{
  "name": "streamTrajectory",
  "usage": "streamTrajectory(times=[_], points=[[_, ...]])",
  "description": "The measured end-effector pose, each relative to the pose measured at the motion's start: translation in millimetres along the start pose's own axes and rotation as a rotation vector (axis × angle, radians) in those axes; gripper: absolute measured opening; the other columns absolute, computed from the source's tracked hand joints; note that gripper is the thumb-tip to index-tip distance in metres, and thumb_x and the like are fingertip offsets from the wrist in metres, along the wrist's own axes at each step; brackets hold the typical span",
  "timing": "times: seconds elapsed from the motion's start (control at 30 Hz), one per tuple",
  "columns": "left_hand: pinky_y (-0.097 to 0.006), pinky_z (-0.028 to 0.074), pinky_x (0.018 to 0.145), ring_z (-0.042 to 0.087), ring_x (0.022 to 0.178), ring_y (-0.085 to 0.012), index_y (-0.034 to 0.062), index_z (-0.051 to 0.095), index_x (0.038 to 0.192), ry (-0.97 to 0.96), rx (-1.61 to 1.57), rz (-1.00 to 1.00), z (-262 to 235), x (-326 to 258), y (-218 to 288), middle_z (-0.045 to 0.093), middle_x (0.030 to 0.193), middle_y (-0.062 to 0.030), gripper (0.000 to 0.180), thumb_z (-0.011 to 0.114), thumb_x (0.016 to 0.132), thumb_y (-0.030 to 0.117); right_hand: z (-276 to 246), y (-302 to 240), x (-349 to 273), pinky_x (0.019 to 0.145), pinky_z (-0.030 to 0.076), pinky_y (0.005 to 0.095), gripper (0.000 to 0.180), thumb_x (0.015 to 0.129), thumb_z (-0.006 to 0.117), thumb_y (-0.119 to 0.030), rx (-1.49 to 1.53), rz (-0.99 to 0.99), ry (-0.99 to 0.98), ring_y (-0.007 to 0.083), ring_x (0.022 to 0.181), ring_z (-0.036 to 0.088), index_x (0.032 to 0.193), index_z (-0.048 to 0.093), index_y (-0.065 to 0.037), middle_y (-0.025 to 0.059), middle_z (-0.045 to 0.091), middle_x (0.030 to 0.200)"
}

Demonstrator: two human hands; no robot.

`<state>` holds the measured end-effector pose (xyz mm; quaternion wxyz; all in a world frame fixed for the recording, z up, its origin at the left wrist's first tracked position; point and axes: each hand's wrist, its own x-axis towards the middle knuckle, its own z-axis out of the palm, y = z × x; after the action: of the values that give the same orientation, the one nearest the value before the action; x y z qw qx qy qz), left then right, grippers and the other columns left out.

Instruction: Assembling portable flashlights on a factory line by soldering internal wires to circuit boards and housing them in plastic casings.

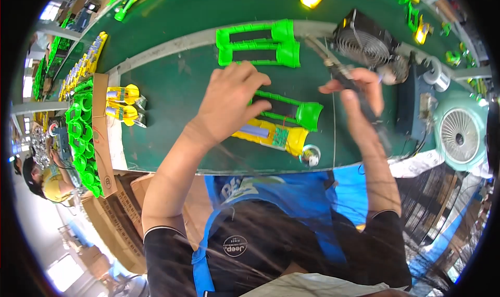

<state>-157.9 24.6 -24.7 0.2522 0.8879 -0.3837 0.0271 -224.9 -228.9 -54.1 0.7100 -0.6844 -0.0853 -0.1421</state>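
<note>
A soldering iron (337, 69) is grasped in the right hand (364, 96); the left hand (226, 99) is curled over a green frame (310, 115), its grip impossible to tell. Near the table's (166, 141) near edge, a circuit board (280, 136) is already set in the yellow housing (296, 142), which is left uncovered

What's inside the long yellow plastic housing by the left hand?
The yellow plastic housing holds a pale violet cylinder and a small green circuit board. Its left end is partly covered by the bare left hand; whatever lies beneath is hidden.
</note>
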Motion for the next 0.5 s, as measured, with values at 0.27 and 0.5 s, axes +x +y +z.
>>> streamTrajectory(times=[0.27, 0.5], points=[[-0.048, 0.037, 0.097, 0.051, 0.109, -0.0280, 0.0092, 0.057, 0.093, 0.064, 0.166, 0.249, -12, -50, -7, 0.055, 0.109, -0.0083, 0.040, 0.077, 0.063, 0.026, 34, 60, 50, 0.075, 0.053, 0.0286, 0.037, 0.083, 0.068, -0.001, -0.394, -0.228, -0.077, 0.0168, 0.088, 0.068, 0.114, 0.050, -0.008, 0.0109, 0.069, 0.095], [-0.044, 0.041, 0.097, 0.051, 0.116, -0.0300, 0.0078, 0.052, 0.115, -0.111, 0.047, 0.152, 3, -97, 7, 0.054, 0.119, -0.0107, 0.055, 0.075, 0.070, 0.027, -1, 83, 28, 0.077, 0.052, 0.0289, 0.039, 0.084, 0.068, 0.000, -0.356, -0.188, -0.009, 0.0165, 0.087, 0.062, 0.117, 0.048, -0.003, 0.0121, 0.060, 0.104]])
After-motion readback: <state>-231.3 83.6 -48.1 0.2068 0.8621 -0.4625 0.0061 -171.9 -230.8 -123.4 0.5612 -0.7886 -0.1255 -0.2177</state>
